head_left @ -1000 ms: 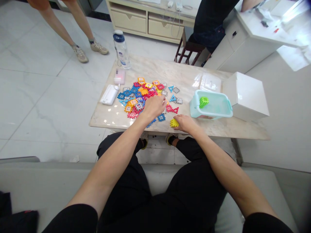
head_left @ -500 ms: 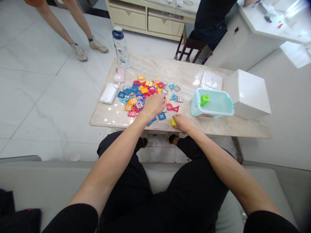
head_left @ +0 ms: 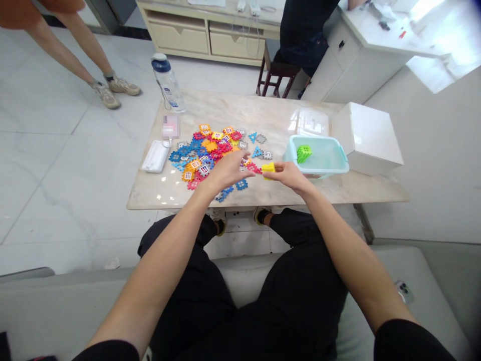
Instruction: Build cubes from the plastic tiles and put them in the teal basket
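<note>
Yellow toothed building tiles [head_left: 268, 169], seemingly a small stack, are held up off the tabletop in my right hand [head_left: 290, 175], pinched between thumb and fingers. My left hand [head_left: 231, 169] is open over the right side of a pile of colourful interlocking tiles [head_left: 210, 146], thumb and fingers apart and facing the yellow tiles without touching them. Blue triangles [head_left: 257, 151] and grey tiles [head_left: 267, 155] lie loose just beyond my hands. Several green tiles [head_left: 303, 153] sit inside a light-teal plastic bin [head_left: 340, 169] to the right.
On the marble table [head_left: 180, 199] a water bottle [head_left: 169, 85], a white power bank [head_left: 156, 156] and a pink card [head_left: 171, 127] stand left. A clear lid [head_left: 311, 122] and a white box [head_left: 370, 135] are at right. Two other people are beyond the table.
My right hand has lifted the yellow tiles from the table's front edge and brought them up. My left hand's fingers have spread from a pinch. The view has shifted slightly.
</note>
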A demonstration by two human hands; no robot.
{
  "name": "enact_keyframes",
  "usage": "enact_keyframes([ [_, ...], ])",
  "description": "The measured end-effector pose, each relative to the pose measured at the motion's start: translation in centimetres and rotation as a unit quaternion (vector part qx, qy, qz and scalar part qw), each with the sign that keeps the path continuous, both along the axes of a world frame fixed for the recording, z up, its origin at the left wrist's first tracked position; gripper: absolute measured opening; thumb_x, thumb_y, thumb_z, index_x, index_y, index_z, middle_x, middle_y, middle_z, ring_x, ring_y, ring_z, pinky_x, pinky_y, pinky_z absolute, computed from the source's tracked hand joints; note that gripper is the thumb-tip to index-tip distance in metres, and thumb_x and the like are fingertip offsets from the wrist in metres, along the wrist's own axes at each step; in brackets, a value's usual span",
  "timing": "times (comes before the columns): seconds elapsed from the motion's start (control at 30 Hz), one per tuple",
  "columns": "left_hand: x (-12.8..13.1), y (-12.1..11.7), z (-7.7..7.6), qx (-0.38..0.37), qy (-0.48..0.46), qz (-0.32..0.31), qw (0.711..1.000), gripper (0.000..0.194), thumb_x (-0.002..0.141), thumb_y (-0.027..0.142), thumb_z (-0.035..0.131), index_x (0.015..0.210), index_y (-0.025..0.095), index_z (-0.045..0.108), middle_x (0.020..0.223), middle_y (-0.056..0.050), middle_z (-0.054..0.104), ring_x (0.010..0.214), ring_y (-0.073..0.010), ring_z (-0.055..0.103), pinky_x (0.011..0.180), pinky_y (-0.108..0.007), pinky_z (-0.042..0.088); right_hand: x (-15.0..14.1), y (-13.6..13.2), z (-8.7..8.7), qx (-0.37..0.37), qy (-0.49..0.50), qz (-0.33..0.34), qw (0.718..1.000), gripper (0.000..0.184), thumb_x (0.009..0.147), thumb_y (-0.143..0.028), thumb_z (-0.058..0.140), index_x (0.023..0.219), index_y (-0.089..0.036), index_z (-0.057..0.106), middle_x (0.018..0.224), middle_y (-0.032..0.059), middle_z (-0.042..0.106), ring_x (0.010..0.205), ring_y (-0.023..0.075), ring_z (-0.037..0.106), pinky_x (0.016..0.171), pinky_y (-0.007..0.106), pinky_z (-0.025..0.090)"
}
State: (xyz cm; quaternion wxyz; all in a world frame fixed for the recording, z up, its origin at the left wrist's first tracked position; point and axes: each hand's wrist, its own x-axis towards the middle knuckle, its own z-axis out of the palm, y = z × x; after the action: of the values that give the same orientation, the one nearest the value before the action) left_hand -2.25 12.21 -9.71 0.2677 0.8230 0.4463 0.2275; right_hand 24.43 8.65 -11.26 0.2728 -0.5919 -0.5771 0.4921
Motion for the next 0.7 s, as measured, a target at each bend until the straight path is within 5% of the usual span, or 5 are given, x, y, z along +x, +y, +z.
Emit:
enact_keyframes([
  [0.07,0.5,-0.3,-0.3,0.031,-0.046,-0.064,0.996,0.096,0.077,0.041,0.106,0.159,0.021,0.06,0.161,-0.021,0.068,0.146,-0.0392,0.068,0.124,-0.055,0.054,-0.2,-0.4,1.1,-0.035,0.14,-0.022,0.989,0.044,0.079,-0.053,0.099,0.106,-0.02,0.086,0.109,0.0069,0.086,0.099,0.0235,0.076,0.093,0.038,0.064],
  [0.17,1.5,-1.0,-0.2,0.07,-0.103,-0.119,0.985,0.109,0.077,0.048,0.105,0.168,0.024,0.05,0.17,-0.022,0.059,0.158,-0.0405,0.059,0.132,-0.059,0.047,-1.3,-1.4,2.8,-0.077,0.247,-0.029,0.966,0.047,0.073,-0.049,0.105,0.105,-0.02,0.087,0.114,0.0073,0.086,0.101,0.0212,0.076,0.095,0.035,0.065],
  [0.47,3.2,-2.5,1.1,0.091,-0.181,-0.134,0.97,0.095,0.082,0.06,0.1,0.159,0.024,0.06,0.156,-0.017,0.072,0.143,-0.0353,0.072,0.123,-0.05,0.057,-2.7,-2.8,5.0,-0.115,0.36,-0.014,0.926,0.049,0.07,-0.052,0.108,0.096,-0.019,0.084,0.096,0.0033,0.081,0.083,0.0161,0.07,0.071,0.027,0.059],
  [0.7,3.5,-3.2,1.8,0.121,-0.18,-0.111,0.97,0.063,0.093,0.054,0.093,0.144,0.024,0.071,0.141,-0.013,0.082,0.125,-0.0286,0.082,0.109,-0.042,0.064,-2.9,-3.2,5.5,-0.148,0.402,0.002,0.904,0.05,0.07,-0.048,0.11,0.101,-0.019,0.083,0.098,0.003,0.082,0.095,0.0178,0.075,0.09,0.031,0.067],
])
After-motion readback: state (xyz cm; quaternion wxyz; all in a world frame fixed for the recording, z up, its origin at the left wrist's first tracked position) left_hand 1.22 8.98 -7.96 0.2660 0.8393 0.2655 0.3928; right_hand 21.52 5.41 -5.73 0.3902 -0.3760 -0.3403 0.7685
